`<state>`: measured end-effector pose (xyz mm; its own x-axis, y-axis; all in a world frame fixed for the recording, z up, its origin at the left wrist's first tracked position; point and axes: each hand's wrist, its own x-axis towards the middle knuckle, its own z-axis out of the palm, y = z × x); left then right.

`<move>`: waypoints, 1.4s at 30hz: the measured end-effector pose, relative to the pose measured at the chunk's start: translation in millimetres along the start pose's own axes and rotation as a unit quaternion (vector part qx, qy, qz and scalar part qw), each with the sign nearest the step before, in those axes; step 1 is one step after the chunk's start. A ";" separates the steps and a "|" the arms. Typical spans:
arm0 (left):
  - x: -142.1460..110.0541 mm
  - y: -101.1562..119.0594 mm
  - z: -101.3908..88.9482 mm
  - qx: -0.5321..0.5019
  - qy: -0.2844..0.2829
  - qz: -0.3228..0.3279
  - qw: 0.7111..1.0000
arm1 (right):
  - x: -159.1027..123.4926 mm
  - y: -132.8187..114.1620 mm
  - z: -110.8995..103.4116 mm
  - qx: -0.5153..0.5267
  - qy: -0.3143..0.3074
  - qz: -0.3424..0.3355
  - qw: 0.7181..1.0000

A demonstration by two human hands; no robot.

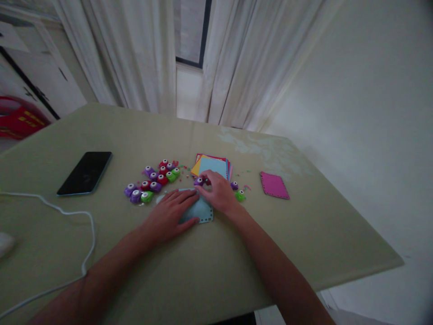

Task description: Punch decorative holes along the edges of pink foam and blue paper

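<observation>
A light blue card (201, 211) with small holes punched along its edge lies on the table in front of me. My left hand (174, 210) rests flat on it, fingers stretched out, covering much of its left side. At the card's top edge my right hand (216, 189) grips a small purple paper punch (199, 181) with a white round top; a bit of red beside it is mostly hidden by the fingers. Left of the hands sits a cluster of purple, red and green paper punches (154, 176). A purple punch (234, 185) and a green punch (240, 195) stand right of my right wrist.
Behind my right hand lies a stack of coloured cards (214, 166). A magenta card (274, 185) with a punched edge is farther right. Tiny paper cut-outs are scattered about. On the left are a dark tablet (86, 172) and a white cable (92, 225) that meets my left forearm.
</observation>
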<state>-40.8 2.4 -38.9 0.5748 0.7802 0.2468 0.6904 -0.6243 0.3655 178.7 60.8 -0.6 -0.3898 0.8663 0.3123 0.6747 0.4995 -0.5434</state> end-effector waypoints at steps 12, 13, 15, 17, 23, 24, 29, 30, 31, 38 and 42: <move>-1.7 1.5 -2.6 -0.026 -0.005 -0.015 1.000 | -64.1 17.7 -23.8 0.155 0.018 0.135 0.979; -1.9 1.4 -2.7 -0.029 -0.004 -0.016 0.999 | -63.5 17.8 -23.0 0.166 0.007 0.146 0.975; -2.1 1.4 -3.1 -0.032 -0.003 -0.019 0.999 | -63.8 18.3 -22.7 0.191 -0.008 0.167 0.967; -2.2 1.7 -3.8 -0.033 -0.006 -0.023 0.999 | -65.1 18.4 -23.8 0.217 -0.009 0.179 0.960; -2.8 1.8 -5.1 -0.033 0.001 -0.016 0.999 | -65.7 14.5 -27.6 0.264 -0.010 0.191 0.945; -3.1 1.6 -5.1 -0.031 0.002 -0.013 0.999 | -65.3 13.8 -27.7 0.268 -0.010 0.193 0.944; -4.5 1.2 -5.4 -0.025 0.003 -0.005 1.000 | -64.5 11.4 -28.7 0.275 -0.009 0.192 0.942; -4.6 1.2 -5.5 -0.025 0.004 -0.006 1.000 | -64.6 11.1 -29.2 0.273 -0.009 0.189 0.943; -4.6 1.2 -5.5 -0.025 0.004 -0.006 1.000 | -64.8 10.9 -29.7 0.272 -0.010 0.186 0.944; -4.0 1.1 -4.7 -0.020 0.000 -0.004 1.000 | -64.8 11.0 -32.3 0.264 -0.021 0.162 0.951; -3.8 1.2 -4.7 -0.020 -0.009 -0.007 1.000 | -64.8 13.5 -32.9 0.268 -0.026 0.139 0.953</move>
<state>-44.2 -1.1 -35.2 0.5735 0.7873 0.2263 0.6801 -0.6116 0.4043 233.7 11.4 -2.6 -0.2829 0.9568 0.0675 0.3453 0.1673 -0.9235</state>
